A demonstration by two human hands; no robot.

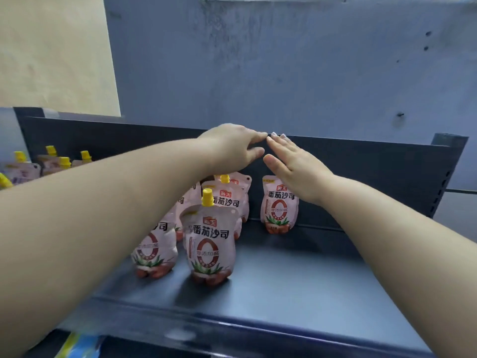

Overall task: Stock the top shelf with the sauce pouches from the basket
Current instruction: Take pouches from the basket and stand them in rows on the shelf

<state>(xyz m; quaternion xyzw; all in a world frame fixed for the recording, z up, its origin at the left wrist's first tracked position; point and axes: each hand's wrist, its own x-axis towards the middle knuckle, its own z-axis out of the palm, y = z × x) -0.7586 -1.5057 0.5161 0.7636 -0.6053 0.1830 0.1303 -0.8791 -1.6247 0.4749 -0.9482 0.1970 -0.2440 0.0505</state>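
Reaching over the dark flat shelf (296, 275), your left hand (232, 148) and right hand (294, 164) are open and hold nothing. Pink sauce pouches with yellow caps (210, 244) stand below your fingers (258, 136), not touching them.

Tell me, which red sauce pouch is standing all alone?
The pouch under the right hand, by the shelf's back wall. The others huddle together left of it.

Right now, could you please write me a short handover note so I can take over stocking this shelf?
Left hand: empty, raised over the pouch cluster.
Right hand: empty, open, above the lone pouch by the back panel.
Done: several tomato sauce pouches stand upright on the top shelf.
Left: the shelf's right side is bare; the basket is out of view, so the remaining stock is unknown.
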